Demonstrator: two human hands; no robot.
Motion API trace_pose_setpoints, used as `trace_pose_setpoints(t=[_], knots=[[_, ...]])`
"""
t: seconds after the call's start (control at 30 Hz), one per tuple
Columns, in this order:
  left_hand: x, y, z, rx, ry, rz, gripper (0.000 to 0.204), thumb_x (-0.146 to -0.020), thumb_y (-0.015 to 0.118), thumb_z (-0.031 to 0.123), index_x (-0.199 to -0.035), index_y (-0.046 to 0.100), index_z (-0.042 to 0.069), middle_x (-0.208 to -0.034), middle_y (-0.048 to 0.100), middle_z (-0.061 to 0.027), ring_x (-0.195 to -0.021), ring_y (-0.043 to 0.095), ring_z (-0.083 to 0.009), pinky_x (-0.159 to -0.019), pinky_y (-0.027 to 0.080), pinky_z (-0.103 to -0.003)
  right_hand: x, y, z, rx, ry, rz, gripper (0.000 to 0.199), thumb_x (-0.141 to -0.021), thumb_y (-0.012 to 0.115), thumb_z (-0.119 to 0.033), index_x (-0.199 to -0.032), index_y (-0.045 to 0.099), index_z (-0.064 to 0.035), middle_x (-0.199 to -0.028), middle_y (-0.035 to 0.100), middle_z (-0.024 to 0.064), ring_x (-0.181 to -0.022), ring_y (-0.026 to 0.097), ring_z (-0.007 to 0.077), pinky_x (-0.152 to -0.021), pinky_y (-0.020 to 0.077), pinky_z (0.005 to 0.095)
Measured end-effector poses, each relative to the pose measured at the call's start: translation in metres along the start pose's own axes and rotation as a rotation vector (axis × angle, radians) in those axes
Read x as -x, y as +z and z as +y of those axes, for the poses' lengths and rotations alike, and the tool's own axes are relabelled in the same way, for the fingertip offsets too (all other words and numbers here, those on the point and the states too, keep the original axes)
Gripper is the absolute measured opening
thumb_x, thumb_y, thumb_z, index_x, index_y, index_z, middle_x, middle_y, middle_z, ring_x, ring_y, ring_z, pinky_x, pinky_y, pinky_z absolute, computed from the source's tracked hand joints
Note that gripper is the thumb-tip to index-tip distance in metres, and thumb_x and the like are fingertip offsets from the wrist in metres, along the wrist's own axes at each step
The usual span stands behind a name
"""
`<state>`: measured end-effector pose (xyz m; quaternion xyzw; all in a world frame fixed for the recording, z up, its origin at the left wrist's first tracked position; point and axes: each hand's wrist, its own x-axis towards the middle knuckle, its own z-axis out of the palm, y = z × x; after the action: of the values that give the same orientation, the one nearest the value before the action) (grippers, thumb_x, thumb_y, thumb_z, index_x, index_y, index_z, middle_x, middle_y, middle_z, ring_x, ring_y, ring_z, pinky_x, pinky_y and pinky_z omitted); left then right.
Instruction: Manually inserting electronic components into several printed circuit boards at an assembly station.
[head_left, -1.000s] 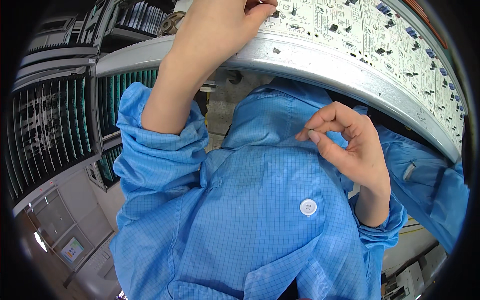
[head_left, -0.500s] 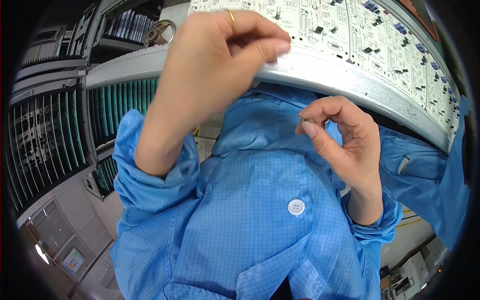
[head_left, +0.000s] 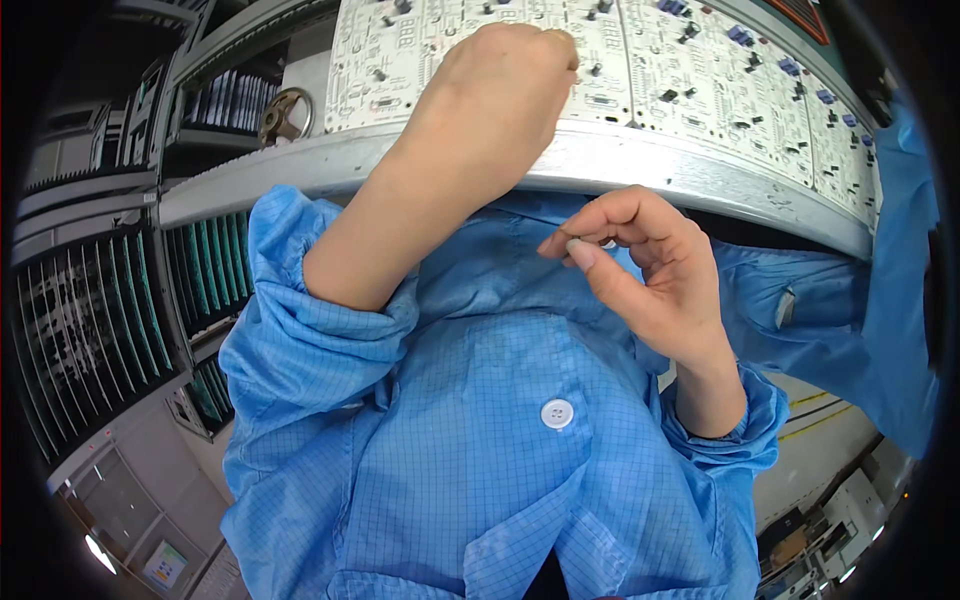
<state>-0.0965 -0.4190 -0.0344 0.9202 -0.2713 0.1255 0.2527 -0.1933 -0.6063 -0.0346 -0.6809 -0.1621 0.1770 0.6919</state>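
While our left hand rests curled on the white circuit boards, fingertips pressed together at the board surface, our right hand hovers near our chest, thumb and forefinger pinching a tiny part. Boards lie along a grey rail. At left, racks hold green boards on edge.

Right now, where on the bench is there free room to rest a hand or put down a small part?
The grey metal rail along the near edge of the white circuit boards is bare to the right of the left hand. The boards themselves are crowded with small dark components. The right hand pinches a small part, apart from the rail.
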Motion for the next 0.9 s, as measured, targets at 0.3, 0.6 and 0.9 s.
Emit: trace_pose_setpoints(t=[0.3, 0.6, 0.9], knots=[[-0.011, -0.013, 0.014, 0.718, -0.423, -0.136, 0.019, -0.095, 0.066, 0.015, -0.101, 0.068, -0.003, -0.084, 0.072, -0.0127, -0.067, 0.067, -0.0184, -0.063, 0.053, -0.028, -0.001, -0.014, -0.010, -0.123, 0.081, 0.052, 0.015, -0.097, 0.060, -0.001, -0.111, 0.060, 0.0034, -0.110, 0.071, 0.0169, -0.098, 0.069, 0.0178, -0.087, 0.0548, 0.0294], [-0.024, -0.041, 0.010, 1.331, -0.785, -0.365, 0.020, -0.092, 0.071, 0.015, -0.098, 0.068, -0.004, -0.082, 0.071, -0.0100, -0.064, 0.064, -0.0102, -0.055, 0.050, -0.020, -0.011, -0.016, -0.010, -0.216, -0.101, 0.381, 0.015, -0.100, 0.054, 0.001, -0.114, 0.058, 0.0047, -0.117, 0.068, 0.0205, -0.103, 0.068, 0.0194, -0.092, 0.0556, 0.0324], [-0.032, -0.033, 0.008, 1.318, -0.832, -0.352, 0.018, -0.092, 0.071, 0.012, -0.097, 0.069, -0.004, -0.081, 0.071, -0.0109, -0.063, 0.064, -0.0102, -0.053, 0.049, -0.019, -0.025, -0.021, -0.013, -0.252, -0.169, 0.418, 0.014, -0.101, 0.050, 0.003, -0.114, 0.054, 0.0056, -0.130, 0.060, 0.0290, -0.115, 0.065, 0.0282, -0.100, 0.0544, 0.0388]])
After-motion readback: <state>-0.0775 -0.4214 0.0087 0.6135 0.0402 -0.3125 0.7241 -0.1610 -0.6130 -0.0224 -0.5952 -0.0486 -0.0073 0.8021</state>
